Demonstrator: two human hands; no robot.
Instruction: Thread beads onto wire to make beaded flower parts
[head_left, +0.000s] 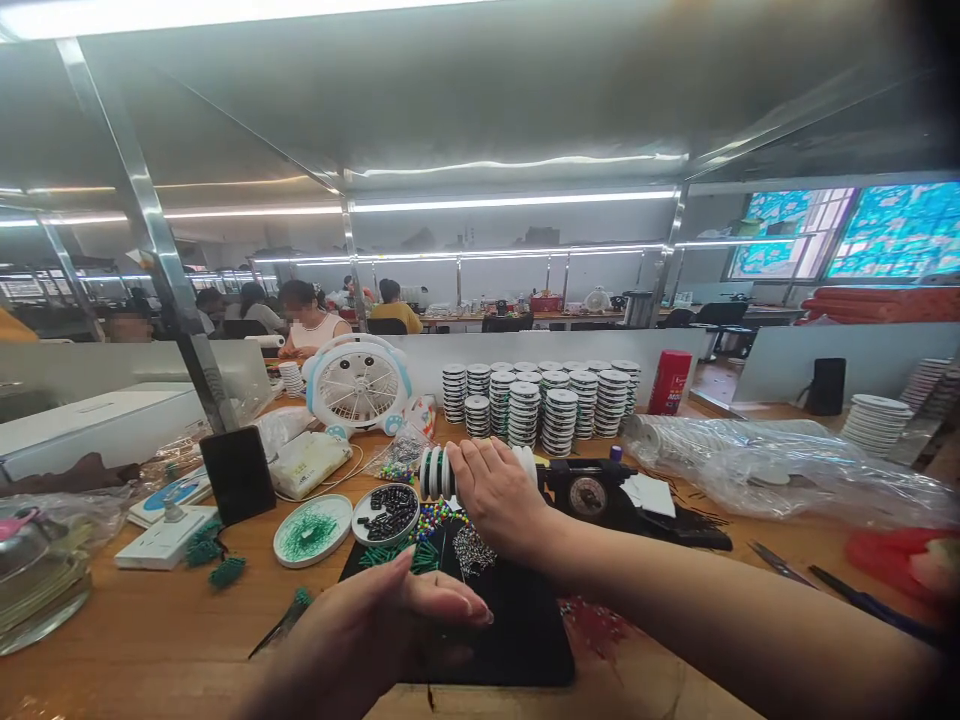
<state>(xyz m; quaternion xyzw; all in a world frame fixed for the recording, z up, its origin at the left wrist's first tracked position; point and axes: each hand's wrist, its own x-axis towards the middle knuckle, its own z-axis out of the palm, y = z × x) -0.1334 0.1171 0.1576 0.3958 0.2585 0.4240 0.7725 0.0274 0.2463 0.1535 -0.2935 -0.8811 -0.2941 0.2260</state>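
My right hand [499,495] is wrapped over a row of white spools [435,473] mounted on a small black winding device [589,490]. In front of the spools, low over a black mat [517,640], my left hand [405,620] hangs with fingers stretched out and partly blurred. Nothing shows clearly in it; a fine thread there would be too thin to see. Green tube-shaped pieces [427,556], a heap of small silvery pieces [474,552] and multicoloured beads [435,518] lie around the mat's far side. A white dish [356,530] holds black pieces.
A plate [279,545] of green bits, a black phone-like slab [238,475] and a white fan [360,385] stand left. Several spool stacks [525,415] and a red can [670,382] stand behind. Plastic-wrapped spools [720,450] and scissors [780,563] lie right. A co-worker [311,320] sits beyond.
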